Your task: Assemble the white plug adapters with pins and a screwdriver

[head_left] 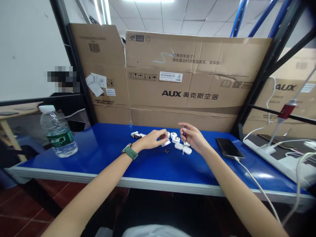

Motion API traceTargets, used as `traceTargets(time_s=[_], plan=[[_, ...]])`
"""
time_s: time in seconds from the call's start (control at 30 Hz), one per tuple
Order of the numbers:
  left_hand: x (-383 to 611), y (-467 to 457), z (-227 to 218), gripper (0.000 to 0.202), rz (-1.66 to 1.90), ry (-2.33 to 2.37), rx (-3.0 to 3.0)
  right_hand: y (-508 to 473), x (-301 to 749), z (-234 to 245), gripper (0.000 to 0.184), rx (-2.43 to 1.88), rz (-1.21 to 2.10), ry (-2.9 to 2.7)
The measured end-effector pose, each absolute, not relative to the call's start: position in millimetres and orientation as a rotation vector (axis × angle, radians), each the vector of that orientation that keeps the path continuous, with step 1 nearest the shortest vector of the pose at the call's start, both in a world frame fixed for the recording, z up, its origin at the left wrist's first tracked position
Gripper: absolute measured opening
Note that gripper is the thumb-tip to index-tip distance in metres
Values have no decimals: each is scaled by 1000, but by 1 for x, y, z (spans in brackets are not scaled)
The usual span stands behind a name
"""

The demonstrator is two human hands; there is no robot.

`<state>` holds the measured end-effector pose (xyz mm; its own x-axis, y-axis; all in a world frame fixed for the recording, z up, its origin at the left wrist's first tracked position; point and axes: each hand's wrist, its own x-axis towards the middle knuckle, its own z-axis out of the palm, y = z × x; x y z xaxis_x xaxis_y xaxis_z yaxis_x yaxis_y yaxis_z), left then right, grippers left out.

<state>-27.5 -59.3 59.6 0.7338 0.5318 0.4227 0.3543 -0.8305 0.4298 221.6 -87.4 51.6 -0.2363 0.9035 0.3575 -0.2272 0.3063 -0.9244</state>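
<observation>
My left hand (154,139), a watch with a green strap (130,152) on its wrist, pinches a white plug piece (166,143) just above the blue tabletop. In the closed fingers of my right hand (194,136) is a thin screwdriver (183,148), its shaft pointing down. Several small dark brass-coloured screws (167,150) lie on the table between my hands. Behind and between them stand several white plug pieces (175,140) with metal pins. Flat white covers (187,150) rest beside the screwdriver's tip. More white plug parts (134,134) lie beyond my left wrist.
A water bottle (59,136) stands at the table's left end. On the right lie a black phone (229,147) with a charging cable and a white power strip (271,161) with cords. A tall cardboard panel (148,95) closes off the back. Another person is at the far left.
</observation>
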Motion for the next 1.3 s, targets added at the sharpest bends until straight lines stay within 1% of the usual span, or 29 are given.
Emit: traceTargets(time_s=[0.1, 0.2, 0.27, 0.4, 0.57, 0.77, 1.03, 1.3], plan=[[-22, -67, 60, 26, 671, 567, 2586, -93, 218, 54, 41, -591, 1257, -1405], [-17, -69, 54, 38, 563, 517, 2611, -95, 214, 52, 38, -567, 1155, -1460], [-15, -69, 49, 43, 499, 516, 2663, -94, 211, 50, 38, -556, 1064, -1526], [-12, -72, 44, 44, 414, 534, 2773, -96, 203, 46, 34, -516, 934, -1678], [-10, -77, 46, 53, 405, 643, 2801, -102, 193, 40, 28, -562, 966, -1781], [-21, -75, 54, 51, 334, 584, 2698, -101, 193, 37, 22, -571, 921, -1835], [-22, -75, 58, 36, 372, 519, 2692, -104, 194, 41, 20, -546, 853, -1849], [-19, -76, 56, 39, 324, 467, 2568, -110, 193, 45, 17, -598, 773, -1892]])
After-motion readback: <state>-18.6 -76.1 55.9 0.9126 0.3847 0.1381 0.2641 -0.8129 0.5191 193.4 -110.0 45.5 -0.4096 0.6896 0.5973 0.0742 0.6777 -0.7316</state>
